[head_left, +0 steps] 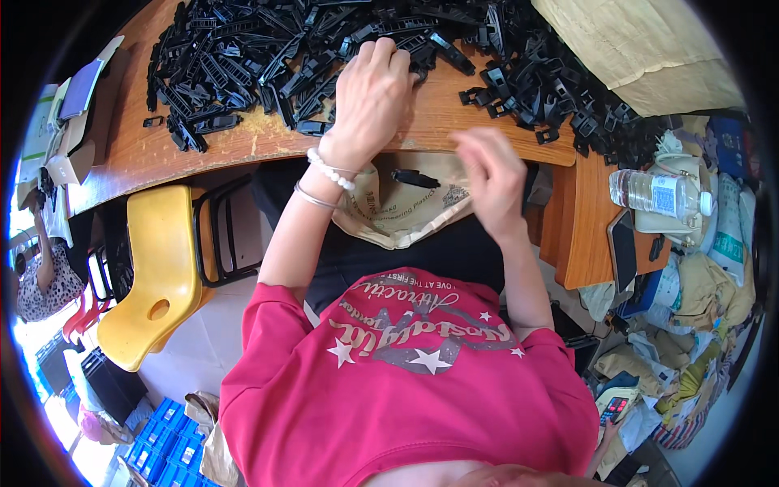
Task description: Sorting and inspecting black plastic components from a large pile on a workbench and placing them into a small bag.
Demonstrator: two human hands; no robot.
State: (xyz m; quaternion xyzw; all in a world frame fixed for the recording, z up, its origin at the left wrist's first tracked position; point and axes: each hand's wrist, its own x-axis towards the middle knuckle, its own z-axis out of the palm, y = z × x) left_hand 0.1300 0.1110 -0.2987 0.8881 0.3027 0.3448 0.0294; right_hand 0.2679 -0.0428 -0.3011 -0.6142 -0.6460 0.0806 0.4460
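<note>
My left hand [377,91], with beads and a bangle at its wrist, reaches over the near edge of a heap of black plastic parts [235,61]. Its fingers are bent down among the parts, and their tips are hidden. My right hand [493,174] hovers at the right rim of a paper bag [385,223], slightly blurred, fingers loosely bent and apart from the thumb. Nothing shows in it. The bag's mouth gapes below the table edge, over my lap. Inside lies a dark black part [415,177].
Smaller black clips [588,122] are piled at the right, beside a large paper sack [649,57]. A clear bottle [659,193] and a phone [622,252] are on the right side. A yellow chair [158,272] stands left; blue crates [169,438] sit lower left.
</note>
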